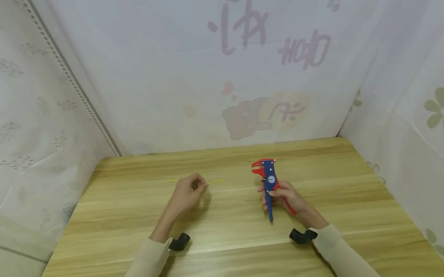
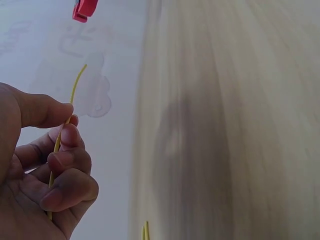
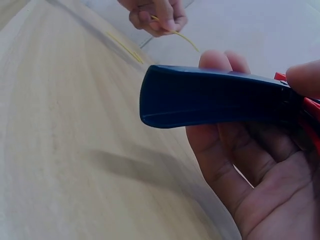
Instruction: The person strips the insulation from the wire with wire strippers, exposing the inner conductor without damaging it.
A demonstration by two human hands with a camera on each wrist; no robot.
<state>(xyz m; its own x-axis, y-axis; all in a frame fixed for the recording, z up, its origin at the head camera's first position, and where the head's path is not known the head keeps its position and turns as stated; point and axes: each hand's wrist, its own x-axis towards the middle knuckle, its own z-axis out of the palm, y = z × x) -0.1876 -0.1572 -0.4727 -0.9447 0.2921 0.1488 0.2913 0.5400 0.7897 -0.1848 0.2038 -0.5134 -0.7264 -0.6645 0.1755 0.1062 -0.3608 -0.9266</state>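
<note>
Between thumb and fingertips, my left hand (image 1: pixel 187 194) pinches a thin yellow wire (image 1: pixel 217 181), whose free end sticks out to the right. The left wrist view shows the same wire (image 2: pixel 76 87) running down across the curled fingers, its tip slightly bent. On the right, my right hand (image 1: pixel 291 197) holds a wire stripper (image 1: pixel 270 180) with a blue body and red jaws. The stripper stands roughly upright, its parted jaws facing left, a gap away from the wire. Up close in the right wrist view, its blue handle (image 3: pixel 210 97) lies across my fingers, with the thumb on top.
More yellow wires (image 3: pixel 122 46) lie on the wooden table (image 1: pixel 229 256) beside and behind my left hand, which partly hides them in the head view. Patterned cloth (image 1: pixel 164 74) hangs behind the table and along both sides. Each wrist carries a black camera mount (image 1: pixel 180 242).
</note>
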